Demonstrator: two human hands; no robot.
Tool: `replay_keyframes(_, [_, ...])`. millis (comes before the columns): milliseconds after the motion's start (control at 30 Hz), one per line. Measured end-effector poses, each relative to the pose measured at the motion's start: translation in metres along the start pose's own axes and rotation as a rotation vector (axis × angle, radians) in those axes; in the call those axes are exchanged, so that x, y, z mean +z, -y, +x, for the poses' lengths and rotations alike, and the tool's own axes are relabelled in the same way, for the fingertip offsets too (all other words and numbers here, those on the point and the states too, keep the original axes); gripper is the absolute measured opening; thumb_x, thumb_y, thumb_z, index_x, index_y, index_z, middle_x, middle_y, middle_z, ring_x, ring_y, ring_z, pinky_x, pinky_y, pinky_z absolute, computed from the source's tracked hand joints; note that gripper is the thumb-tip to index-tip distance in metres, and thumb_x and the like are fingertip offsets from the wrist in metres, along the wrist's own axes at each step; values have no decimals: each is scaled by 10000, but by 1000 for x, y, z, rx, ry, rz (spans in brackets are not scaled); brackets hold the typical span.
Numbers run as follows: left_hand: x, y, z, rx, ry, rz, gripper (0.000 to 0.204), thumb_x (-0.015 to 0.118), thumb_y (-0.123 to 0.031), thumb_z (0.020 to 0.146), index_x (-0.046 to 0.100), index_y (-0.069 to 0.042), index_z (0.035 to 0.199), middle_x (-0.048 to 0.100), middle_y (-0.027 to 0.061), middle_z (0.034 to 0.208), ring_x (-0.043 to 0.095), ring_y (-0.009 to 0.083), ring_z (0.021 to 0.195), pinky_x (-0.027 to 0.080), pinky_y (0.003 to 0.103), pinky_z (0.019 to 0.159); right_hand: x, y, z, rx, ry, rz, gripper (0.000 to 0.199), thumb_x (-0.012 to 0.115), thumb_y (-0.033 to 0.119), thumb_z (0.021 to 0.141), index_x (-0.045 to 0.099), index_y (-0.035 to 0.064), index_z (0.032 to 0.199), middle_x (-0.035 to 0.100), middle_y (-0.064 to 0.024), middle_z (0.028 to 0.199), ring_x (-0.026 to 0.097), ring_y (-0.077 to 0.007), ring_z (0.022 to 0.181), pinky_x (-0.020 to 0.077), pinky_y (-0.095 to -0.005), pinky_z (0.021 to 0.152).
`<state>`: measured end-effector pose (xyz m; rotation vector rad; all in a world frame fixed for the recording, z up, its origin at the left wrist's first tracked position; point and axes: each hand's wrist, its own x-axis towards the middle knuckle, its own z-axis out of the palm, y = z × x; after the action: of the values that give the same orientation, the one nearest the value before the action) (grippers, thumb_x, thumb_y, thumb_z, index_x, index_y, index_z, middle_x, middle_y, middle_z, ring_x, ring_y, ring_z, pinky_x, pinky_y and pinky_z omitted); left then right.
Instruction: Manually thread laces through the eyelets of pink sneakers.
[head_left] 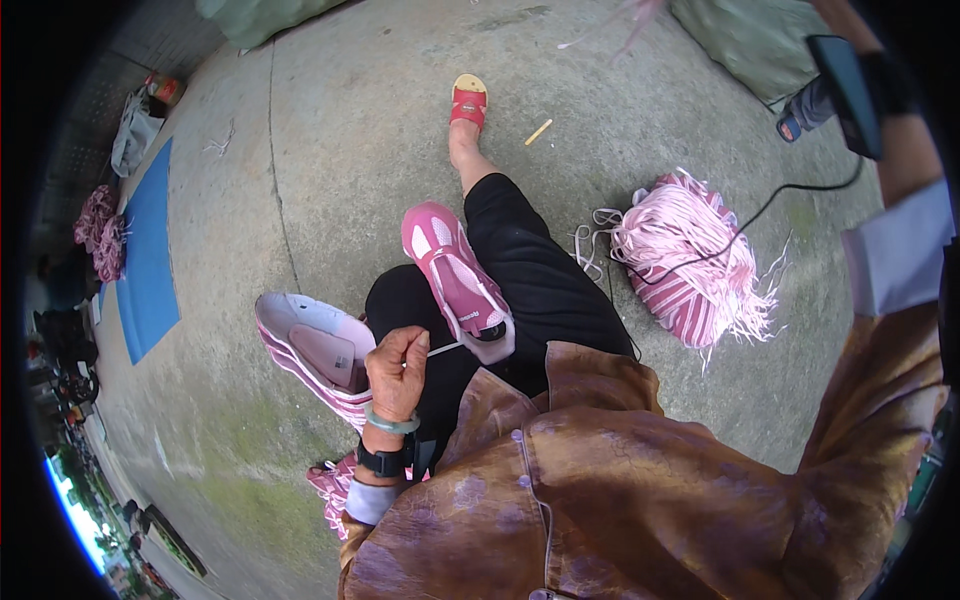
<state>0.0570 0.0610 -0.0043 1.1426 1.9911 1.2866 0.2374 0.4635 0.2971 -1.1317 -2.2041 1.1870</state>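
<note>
Blue mat (148, 255): flat on the concrete floor (350, 130), far left.
Left hand (397, 365): pinched shut on a thin white lace (446, 348).
Pink mesh shoe (458, 280): on the lap, lace attached.
Pink striped lace bundle (685, 260): on floor, right.
Right hand: apparently out of view.

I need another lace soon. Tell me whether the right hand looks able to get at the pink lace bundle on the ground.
Probably yes: the pink lace bundle lies uncovered on the person's right, though the right hand itself is out of view.
</note>
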Motion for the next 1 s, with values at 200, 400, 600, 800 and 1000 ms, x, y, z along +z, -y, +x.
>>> replay_keyframes(200, [7,8,-14,-21,25,125,81,592,-68,775,596,13,777,589,131,676,582,208,610,450,283,565,26,-126,82,203,270,-486,149,571,229,791,593,93,849,622,-55,726,606,-186,589,497,-356,593])
replay_keyframes(400, [9,10,-12,-31,-5,172,75,585,-61,779,591,14,772,591,122,679,575,191,603,447,274,562,103,-197,84,299,125,-735,351,501,357,822,578,69,1007,611,-110,826,590,-166,794,470,-263,708])
replay_keyframes(600, [12,24,-18,-109,-14,13,52,571,-48,794,580,0,774,557,55,640,525,109,576,424,234,538,124,-277,68,318,-50,-857,307,527,356,787,626,133,972,613,-112,961,563,-259,947,450,-353,805])
replay_keyframes(800, [12,30,-16,-233,-50,-19,105,567,-96,818,581,-7,763,543,11,641,497,68,550,408,203,502,139,-323,59,385,-96,-682,330,519,374,781,618,160,1013,632,-73,926,566,-254,946,445,-358,812])
replay_keyframes(1000, [13,27,-11,-312,-46,-9,140,576,-140,826,578,-16,760,530,-7,627,479,58,530,391,193,482,172,-375,48,603,-115,105,228,548,260,793,626,99,934,625,-34,786,593,-152,700,463,-272,605])
